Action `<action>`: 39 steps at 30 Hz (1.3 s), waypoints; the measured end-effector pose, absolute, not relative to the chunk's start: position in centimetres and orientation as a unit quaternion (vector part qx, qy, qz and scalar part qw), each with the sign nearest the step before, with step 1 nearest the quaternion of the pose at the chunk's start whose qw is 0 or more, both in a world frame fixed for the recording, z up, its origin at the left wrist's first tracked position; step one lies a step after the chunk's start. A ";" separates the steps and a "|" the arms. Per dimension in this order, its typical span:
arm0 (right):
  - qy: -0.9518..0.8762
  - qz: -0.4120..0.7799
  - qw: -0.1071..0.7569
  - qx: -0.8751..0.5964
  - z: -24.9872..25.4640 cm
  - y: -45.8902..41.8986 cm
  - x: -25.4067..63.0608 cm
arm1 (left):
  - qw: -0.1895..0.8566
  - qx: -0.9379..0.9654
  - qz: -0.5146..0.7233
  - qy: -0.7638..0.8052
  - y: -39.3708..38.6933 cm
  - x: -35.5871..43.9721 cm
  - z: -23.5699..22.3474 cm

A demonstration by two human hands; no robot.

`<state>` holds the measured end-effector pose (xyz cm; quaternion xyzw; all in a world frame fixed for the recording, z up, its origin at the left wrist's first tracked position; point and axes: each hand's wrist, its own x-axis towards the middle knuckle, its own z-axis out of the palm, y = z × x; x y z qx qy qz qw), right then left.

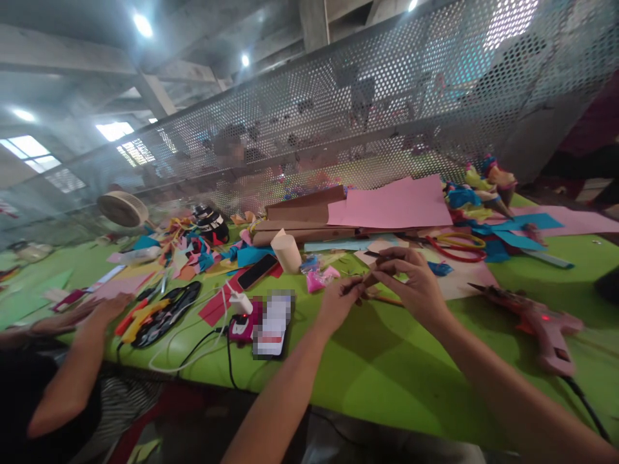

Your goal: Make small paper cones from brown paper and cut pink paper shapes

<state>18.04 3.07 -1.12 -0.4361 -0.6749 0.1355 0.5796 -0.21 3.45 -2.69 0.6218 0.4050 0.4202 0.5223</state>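
My left hand (339, 298) and my right hand (411, 278) meet above the green table, fingers closed in a pinch. Between them is a small brown piece (371, 278), which looks like folded or rolled paper; the fingers hide part of it. A thin yellow-orange stick (387, 300), perhaps a pencil, lies just below my hands. To the right of my right hand rests a pink hot glue gun (541, 319) with a red light lit. A small bag with bright pink contents (316, 278) lies left of my left hand.
A phone (273, 325) and a magenta power adapter (244, 325) with cables lie to the left. Behind stand a cream paper roll (286, 251) and stacked pink sheets (396, 206). Beyond is a perforated metal screen (309, 122). A co-worker's arm (80, 361) rests at far left.
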 end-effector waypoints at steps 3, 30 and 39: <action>-0.672 0.143 0.578 -0.439 -1.2 3.1 18.1 | 0.514 0.614 0.428 0.419 3.3 -0.2 -2.6; -0.823 0.197 0.373 -0.381 -0.1 3.3 20.0 | 0.343 0.806 0.315 0.365 1.7 -1.7 1.4; -0.805 0.313 0.344 -0.369 1.2 2.4 20.3 | 0.455 0.769 0.286 0.347 2.4 -1.8 2.6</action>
